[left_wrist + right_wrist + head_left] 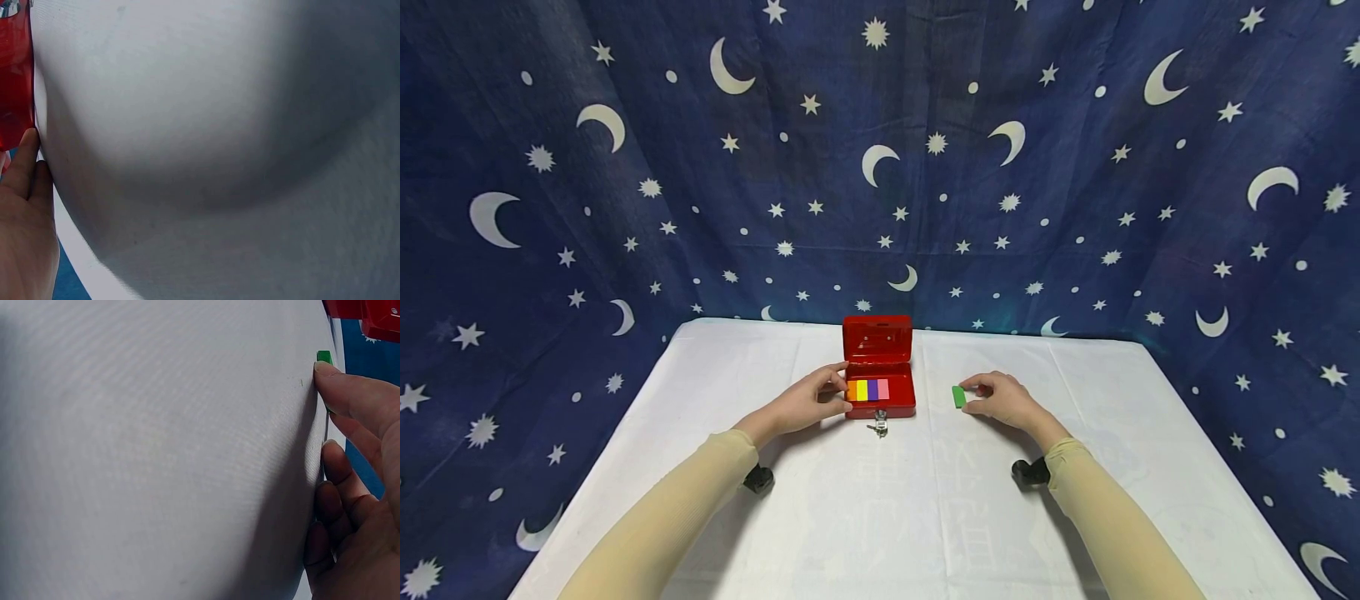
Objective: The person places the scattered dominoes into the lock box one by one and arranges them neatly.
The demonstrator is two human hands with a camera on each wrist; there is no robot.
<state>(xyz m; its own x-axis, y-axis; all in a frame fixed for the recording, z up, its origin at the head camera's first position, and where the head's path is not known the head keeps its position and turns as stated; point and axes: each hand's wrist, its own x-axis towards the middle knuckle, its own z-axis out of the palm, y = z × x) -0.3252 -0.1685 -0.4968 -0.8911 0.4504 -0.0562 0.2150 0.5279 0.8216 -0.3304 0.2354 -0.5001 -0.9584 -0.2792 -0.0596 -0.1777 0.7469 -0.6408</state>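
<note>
A red metal cash box (907, 392) stands on the table with its lid raised. Inside, side by side, are an orange block (852, 391), a yellow block (862, 390), a purple block (872, 390) and a pink block (883, 389). My left hand (808, 402) holds the box at its left side, thumb near the front corner and a finger towards the back. To the right of the box, my right hand (1003, 400) pinches a green block (958, 397) between thumb and forefinger; its other fingers are bent in the right wrist view.
A small padlock with keys (881, 423) hangs at the box's front. White cloth covers the table (880, 517). Behind it hangs a dark blue curtain (925, 167) with moons and stars. A black wrist-camera mount (1028, 472) sits under the right wrist, another (758, 479) under the left.
</note>
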